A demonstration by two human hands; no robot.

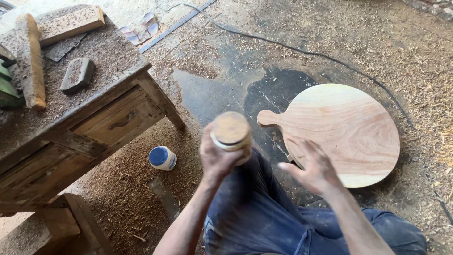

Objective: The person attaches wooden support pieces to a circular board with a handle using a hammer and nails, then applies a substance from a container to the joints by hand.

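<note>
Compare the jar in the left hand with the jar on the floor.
The held jar is gripped by the left hand above the knee; the floor jar stands untouched in sawdust by the bench. The held jar's top looks tan and dusty; the floor jar's lid is blue. Both look small, round and white-bodied.

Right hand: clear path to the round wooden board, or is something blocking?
Probably yes. The right hand is open and already hovers over the near edge of the round board, with nothing between them. The left hand holds a dusty jar, off to the side.
</note>
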